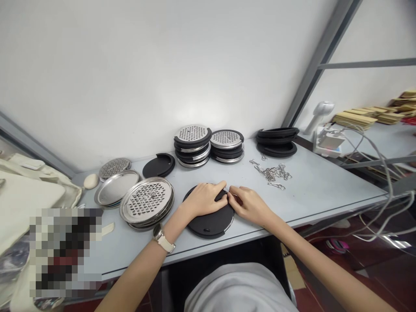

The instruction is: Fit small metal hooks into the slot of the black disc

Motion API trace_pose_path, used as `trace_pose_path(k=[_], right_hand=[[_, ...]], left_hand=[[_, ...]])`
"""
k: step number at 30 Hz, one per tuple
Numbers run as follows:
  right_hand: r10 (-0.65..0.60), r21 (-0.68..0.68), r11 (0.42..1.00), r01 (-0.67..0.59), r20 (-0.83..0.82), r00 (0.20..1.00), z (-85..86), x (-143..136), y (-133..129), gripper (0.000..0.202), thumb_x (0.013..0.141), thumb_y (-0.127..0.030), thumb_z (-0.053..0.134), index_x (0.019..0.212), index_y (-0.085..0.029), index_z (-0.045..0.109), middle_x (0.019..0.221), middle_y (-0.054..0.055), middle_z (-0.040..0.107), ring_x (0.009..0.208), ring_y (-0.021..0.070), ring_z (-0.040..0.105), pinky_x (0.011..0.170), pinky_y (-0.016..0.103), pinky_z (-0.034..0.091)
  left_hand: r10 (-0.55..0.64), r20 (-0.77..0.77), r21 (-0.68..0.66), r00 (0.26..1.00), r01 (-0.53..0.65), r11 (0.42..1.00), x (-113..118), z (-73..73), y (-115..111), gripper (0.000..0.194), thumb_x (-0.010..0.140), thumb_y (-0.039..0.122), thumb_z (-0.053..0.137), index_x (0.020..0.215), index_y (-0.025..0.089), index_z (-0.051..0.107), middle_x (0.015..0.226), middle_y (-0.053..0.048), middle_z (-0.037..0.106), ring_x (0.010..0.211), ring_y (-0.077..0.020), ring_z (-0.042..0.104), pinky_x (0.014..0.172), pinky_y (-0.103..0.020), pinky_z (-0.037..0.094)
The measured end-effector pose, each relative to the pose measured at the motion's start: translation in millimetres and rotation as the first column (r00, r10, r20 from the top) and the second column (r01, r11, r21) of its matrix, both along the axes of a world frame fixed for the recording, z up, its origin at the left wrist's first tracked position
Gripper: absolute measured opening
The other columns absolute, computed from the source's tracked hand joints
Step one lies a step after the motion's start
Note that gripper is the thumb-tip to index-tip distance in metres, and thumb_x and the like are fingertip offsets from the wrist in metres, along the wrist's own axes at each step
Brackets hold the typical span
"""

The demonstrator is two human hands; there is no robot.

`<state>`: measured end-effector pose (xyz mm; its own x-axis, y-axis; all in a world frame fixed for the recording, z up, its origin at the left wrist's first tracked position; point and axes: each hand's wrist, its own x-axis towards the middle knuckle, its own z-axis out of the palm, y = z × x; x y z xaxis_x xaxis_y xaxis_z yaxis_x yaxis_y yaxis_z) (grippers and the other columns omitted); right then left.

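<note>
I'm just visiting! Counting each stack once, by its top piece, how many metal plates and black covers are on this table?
Holed metal plates: 4
Plain metal plate: 1
Black covers: 3, including one under the left hand
Total: 8

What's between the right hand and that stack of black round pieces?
In the head view, a scatter of small metal clips lies on the table there.
</note>
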<state>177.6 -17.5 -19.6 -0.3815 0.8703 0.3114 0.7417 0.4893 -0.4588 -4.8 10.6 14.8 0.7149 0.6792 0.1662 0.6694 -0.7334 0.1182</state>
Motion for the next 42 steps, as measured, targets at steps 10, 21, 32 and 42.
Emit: trace_pose_path(k=[10,21,32,42], right_hand=[[-0.001,0.029,1.000,0.001,-0.008,1.000,0.2,-0.4,-0.5,0.021,0.089,-0.022,0.041,0.069,-0.021,0.037,0.057,-0.003,0.044,0.055,0.0132,0.044,0.055,0.024,0.029],[-0.005,0.049,0.999,0.006,-0.027,1.000,0.9,-0.4,-1.2,0.021,0.089,-0.021,0.041,0.068,-0.021,0.039,0.056,-0.003,0.044,0.055,0.0133,0.045,0.055,0.023,0.030],[-0.006,-0.007,1.000,0.006,-0.027,1.000,2.2,0.3,-0.1,0.019,0.089,-0.021,0.040,0.070,-0.021,0.042,0.058,-0.002,0.046,0.054,0.0129,0.045,0.053,0.023,0.030],[0.008,-0.047,0.999,-0.008,-0.003,1.000,2.1,1.5,1.1,0.019,0.090,-0.021,0.038,0.073,-0.020,0.046,0.063,0.000,0.053,0.059,0.0139,0.050,0.057,0.023,0.033]], left_hand=[[-0.001,0.005,0.012,1.000,0.001,1.000,0.5,-1.0,-0.5,0.013,0.089,0.034,0.043,0.093,0.022,0.045,0.070,0.000,0.063,0.064,-0.0198,0.062,0.054,-0.026,0.034],[0.006,-0.005,0.027,1.000,-0.006,1.000,1.5,-0.8,-1.8,0.013,0.089,0.034,0.042,0.094,0.022,0.045,0.073,-0.001,0.065,0.066,-0.0208,0.063,0.054,-0.027,0.034],[0.038,-0.041,0.008,0.998,-0.038,0.999,2.7,2.4,-2.8,0.016,0.089,0.035,0.042,0.097,0.021,0.046,0.076,-0.003,0.066,0.069,-0.0223,0.065,0.057,-0.028,0.041],[0.045,-0.053,0.013,0.998,-0.045,0.999,3.4,1.8,-2.7,0.017,0.090,0.035,0.042,0.099,0.021,0.046,0.078,-0.004,0.067,0.070,-0.0221,0.065,0.059,-0.028,0.042]])
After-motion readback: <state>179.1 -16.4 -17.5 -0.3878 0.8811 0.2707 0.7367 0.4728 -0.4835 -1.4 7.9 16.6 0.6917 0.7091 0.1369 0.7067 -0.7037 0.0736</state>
